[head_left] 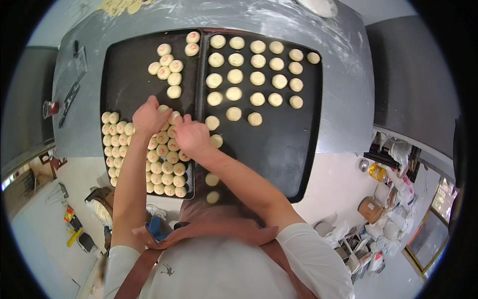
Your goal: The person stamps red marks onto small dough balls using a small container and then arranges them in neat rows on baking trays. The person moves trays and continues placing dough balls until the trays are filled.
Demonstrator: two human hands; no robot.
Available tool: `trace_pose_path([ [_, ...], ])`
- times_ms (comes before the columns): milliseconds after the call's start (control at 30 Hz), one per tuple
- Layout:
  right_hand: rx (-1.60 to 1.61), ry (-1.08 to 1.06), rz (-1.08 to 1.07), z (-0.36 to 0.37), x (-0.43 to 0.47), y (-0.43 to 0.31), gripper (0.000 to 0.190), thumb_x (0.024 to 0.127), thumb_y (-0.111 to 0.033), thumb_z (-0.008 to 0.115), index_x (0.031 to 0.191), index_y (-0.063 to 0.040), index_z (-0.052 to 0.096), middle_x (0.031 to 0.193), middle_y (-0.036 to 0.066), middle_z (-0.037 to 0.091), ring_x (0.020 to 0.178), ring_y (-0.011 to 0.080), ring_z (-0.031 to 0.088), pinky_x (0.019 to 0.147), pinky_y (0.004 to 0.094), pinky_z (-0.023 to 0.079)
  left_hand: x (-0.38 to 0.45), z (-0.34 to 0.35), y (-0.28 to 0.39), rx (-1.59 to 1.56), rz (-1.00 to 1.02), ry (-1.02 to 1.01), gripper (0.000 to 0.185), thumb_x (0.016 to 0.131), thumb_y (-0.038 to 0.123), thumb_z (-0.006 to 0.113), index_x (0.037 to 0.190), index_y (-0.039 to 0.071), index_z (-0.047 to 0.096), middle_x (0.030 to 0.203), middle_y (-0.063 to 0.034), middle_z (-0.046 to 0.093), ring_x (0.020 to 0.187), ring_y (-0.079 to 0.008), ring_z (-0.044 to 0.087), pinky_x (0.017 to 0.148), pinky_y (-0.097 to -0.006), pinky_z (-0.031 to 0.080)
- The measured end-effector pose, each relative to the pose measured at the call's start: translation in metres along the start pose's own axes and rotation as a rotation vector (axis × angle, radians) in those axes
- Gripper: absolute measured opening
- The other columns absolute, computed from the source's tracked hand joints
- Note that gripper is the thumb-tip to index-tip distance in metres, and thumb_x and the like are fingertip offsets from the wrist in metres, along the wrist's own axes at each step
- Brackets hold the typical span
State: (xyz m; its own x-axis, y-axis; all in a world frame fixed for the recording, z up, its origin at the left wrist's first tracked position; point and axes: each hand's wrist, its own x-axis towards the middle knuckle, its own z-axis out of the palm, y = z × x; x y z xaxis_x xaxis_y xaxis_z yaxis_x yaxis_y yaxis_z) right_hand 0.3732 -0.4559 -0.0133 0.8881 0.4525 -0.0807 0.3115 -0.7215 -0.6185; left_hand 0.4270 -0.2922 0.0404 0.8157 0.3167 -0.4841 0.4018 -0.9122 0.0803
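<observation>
Two dark baking trays lie side by side in front of me. On the left tray [127, 82], round pale dough buns [162, 150] with red marks are packed in close rows at the near end. My left hand [150, 117] is over the far edge of these rows, its fingers against a bun [163, 108]. Close beside it, my right hand [192, 135] has its fingertips at another bun [174, 118]. Whether either hand grips its bun is hidden by the fingers. Farther up that tray sits a loose cluster of marked buns [163, 73].
Spaced, apparently unmarked buns [257, 78] stand on the right tray [276, 157]. The grey table [343, 93] is dusted with flour. At left are a dark-handled tool [70, 99] and a cup with red contents [50, 109]. Dough pieces [125, 5] lie at the far edge.
</observation>
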Motion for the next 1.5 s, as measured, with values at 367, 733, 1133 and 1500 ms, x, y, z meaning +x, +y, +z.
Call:
trace_pose_path([
  [367, 0.251, 0.613, 0.578, -0.146, -0.105, 0.147, 0.04, 0.088, -0.012, 0.078, 0.124, -0.006, 0.06, 0.122, 0.015, 0.066, 0.105, 0.0387, 0.069, 0.09, 0.0453, 0.057, -0.083, 0.092, 0.191, -0.649, 0.812, 0.462, 0.034, 0.075, 0.012, 0.083, 0.099, 0.006, 0.061, 0.111, -0.0113, 0.067, 0.107, -0.0364, 0.064, 0.092, -0.0499, 0.051],
  [733, -0.083, 0.658, 0.423, -0.146, -0.107, 0.164, 0.044, 0.082, -0.021, 0.087, 0.119, -0.006, 0.068, 0.118, 0.013, 0.07, 0.109, 0.0359, 0.067, 0.093, 0.0472, 0.054, -0.082, 0.076, 0.199, -0.421, 0.708, 0.414, 0.03, 0.081, 0.029, 0.085, 0.099, 0.009, 0.07, 0.114, -0.0093, 0.07, 0.108, -0.0331, 0.066, 0.091, -0.0469, 0.052],
  [1133, 0.0, -0.01, -0.013, -0.002, -0.042, -0.011, 0.037, 0.089, -0.03, 0.078, 0.111, -0.004, 0.064, 0.1, 0.012, 0.061, 0.079, 0.0289, 0.07, 0.063, 0.0408, 0.058, -0.017, 0.022, 0.013, -0.056, 0.252, -0.008, 0.033, 0.088, 0.028, 0.078, 0.108, 0.004, 0.067, 0.113, -0.0151, 0.072, 0.101, -0.0358, 0.072, 0.085, -0.048, 0.057],
  [1500, 0.232, 0.501, 0.235, -0.088, -0.129, 0.086, 0.035, 0.08, -0.003, 0.084, 0.106, -0.008, 0.06, 0.123, 0.015, 0.064, 0.101, 0.0362, 0.067, 0.082, 0.0427, 0.058, -0.11, 0.104, 0.101, -0.681, 0.744, 0.557, 0.038, 0.073, 0.014, 0.087, 0.099, 0.009, 0.06, 0.107, -0.0092, 0.068, 0.098, -0.0345, 0.067, 0.084, -0.0453, 0.054],
])
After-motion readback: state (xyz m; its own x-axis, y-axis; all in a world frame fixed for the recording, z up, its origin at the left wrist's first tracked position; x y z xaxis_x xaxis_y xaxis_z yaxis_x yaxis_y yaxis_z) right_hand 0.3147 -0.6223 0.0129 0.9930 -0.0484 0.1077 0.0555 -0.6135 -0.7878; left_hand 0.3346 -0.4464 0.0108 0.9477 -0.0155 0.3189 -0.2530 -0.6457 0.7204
